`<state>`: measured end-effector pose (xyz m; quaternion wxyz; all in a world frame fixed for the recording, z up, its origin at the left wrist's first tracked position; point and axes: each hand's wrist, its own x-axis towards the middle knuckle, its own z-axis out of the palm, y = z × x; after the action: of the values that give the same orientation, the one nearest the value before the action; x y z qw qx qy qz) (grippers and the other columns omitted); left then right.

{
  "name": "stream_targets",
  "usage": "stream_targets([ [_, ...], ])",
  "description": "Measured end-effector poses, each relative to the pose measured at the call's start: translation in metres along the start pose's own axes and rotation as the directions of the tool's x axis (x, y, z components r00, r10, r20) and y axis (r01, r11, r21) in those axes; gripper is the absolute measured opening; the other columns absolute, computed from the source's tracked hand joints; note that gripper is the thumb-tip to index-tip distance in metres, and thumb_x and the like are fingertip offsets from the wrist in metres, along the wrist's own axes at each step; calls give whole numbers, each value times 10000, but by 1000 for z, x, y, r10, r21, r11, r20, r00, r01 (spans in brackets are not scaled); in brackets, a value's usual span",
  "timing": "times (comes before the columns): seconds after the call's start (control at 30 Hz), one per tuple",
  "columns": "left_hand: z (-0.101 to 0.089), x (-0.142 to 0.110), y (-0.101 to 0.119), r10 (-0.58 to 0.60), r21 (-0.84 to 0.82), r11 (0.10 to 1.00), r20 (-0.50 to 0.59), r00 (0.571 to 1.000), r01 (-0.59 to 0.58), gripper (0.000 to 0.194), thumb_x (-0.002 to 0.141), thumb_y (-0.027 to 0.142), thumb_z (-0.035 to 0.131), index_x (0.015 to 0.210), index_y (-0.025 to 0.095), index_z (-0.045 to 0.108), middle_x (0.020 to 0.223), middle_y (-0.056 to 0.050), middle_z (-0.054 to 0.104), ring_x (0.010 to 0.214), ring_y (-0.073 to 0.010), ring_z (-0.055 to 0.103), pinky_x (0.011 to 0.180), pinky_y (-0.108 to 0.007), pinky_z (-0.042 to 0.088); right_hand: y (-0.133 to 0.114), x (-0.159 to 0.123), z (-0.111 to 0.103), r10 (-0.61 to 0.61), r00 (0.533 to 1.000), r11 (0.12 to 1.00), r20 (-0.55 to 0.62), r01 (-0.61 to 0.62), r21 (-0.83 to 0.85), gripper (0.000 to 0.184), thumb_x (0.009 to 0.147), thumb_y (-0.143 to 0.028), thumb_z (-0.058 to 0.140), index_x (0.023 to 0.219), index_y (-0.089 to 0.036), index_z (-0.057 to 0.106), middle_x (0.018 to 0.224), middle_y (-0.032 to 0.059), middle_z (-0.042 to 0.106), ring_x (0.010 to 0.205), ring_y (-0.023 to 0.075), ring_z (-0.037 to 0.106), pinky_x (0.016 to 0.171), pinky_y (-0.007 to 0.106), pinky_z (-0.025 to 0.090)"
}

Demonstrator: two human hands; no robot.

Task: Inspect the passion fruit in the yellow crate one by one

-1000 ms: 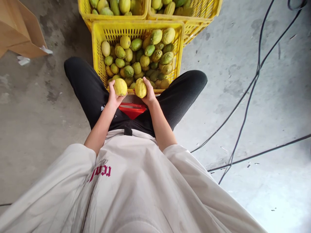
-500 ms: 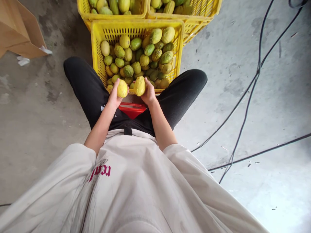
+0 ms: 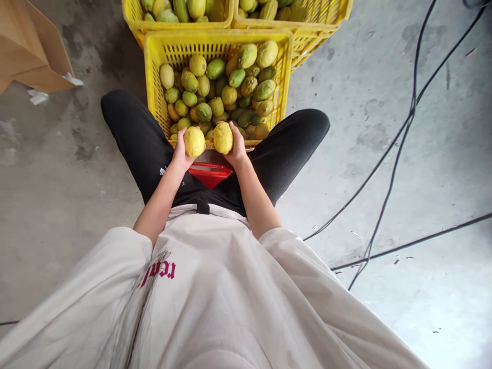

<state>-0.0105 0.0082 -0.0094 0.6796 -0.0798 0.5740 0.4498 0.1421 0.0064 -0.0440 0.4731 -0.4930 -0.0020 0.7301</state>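
My left hand (image 3: 181, 152) is closed around a round, smooth yellow fruit (image 3: 194, 142). In my right hand (image 3: 237, 147) is a second yellow fruit (image 3: 223, 138), lumpier on its surface, with the thumb along its side. Both hands are side by side, with a small gap between the two fruits, over the near rim of a yellow plastic crate (image 3: 288, 77). Many green and yellow fruits (image 3: 216, 69) of similar shape lie heaped inside it. The exact kind of fruit cannot be told.
Two more yellow crates, one at back left (image 3: 177, 24) and one at back right (image 3: 323, 28), hold more fruit. A cardboard box (image 3: 31, 46) is at upper left. Black cables (image 3: 395, 133) cross the concrete floor at right. Something red, of plastic (image 3: 209, 177), shows between my legs.
Both fruits have been turned slightly in my hands, and the right one now shows a different, lumpier face. The hands stay in nearly the same place.
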Motion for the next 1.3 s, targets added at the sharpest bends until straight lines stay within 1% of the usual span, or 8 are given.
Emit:
stream_targets([
  [0.17,-4,4,0,-69,-32,997,-5,998,69,371,1231,445,519,1357,233,796,1095,-153,846,1166,-364,889,967,-513,792,-7,-2,2,35,999,994,-2,-34,100,564,1259,-477,252,1022,-268,718,759,1,737,1292,226,784,1093,397,607],
  [0.27,-7,5,0,-71,-38,997,-10,997,71,396,1242,485,504,1313,235,803,1061,-144,840,1164,-344,892,958,-452,790,-8,0,1,32,999,996,22,-34,78,651,1238,-552,190,929,-277,693,725,15,725,1396,226,719,1118,396,567],
  [0.43,-4,2,1,-38,18,999,-59,998,40,475,1229,633,588,1192,209,799,916,-120,789,1171,-359,875,939,-446,782,0,2,-1,43,999,999,15,-43,-17,637,1124,-869,610,864,-290,655,750,12,746,1203,275,808,977,355,676],
  [0.53,-2,0,0,-18,52,998,-66,998,22,501,1223,643,632,1109,180,786,851,-104,759,1159,-336,868,943,-383,760,6,4,-3,15,999,998,-39,-18,-64,593,998,-808,912,888,-291,643,802,-2,736,1056,269,825,854,329,717],
  [0.63,-1,-2,0,-16,53,998,-55,998,19,463,1246,576,610,1056,186,773,852,-92,763,1135,-292,867,961,-335,739,8,6,-7,15,999,997,-46,-19,-81,550,971,-732,979,932,-298,644,819,-4,727,1062,286,836,835,339,735],
  [0.8,0,-4,4,26,-15,1000,-107,994,-27,439,1261,459,537,898,246,663,757,-22,675,1084,-248,867,1020,-325,738,6,8,-9,31,999,999,-17,-31,-15,382,1091,-641,801,1048,-270,716,872,14,764,1125,314,860,860,376,757],
  [1.03,-1,-4,4,-37,-73,997,-40,999,34,428,1267,360,414,1066,224,766,847,-69,757,1137,-284,874,1036,-391,750,5,13,-11,35,999,999,-11,-36,-8,298,1098,-568,711,1132,-275,751,945,37,820,1066,309,870,776,369,754],
  [1.3,-1,-2,5,-46,-23,999,-71,996,44,593,1293,621,410,1211,171,787,783,-62,764,1107,-275,880,1022,-347,729,-3,5,-3,106,994,991,-25,-104,82,431,1273,-364,342,1052,-264,698,858,19,780,985,227,820,837,327,724],
])
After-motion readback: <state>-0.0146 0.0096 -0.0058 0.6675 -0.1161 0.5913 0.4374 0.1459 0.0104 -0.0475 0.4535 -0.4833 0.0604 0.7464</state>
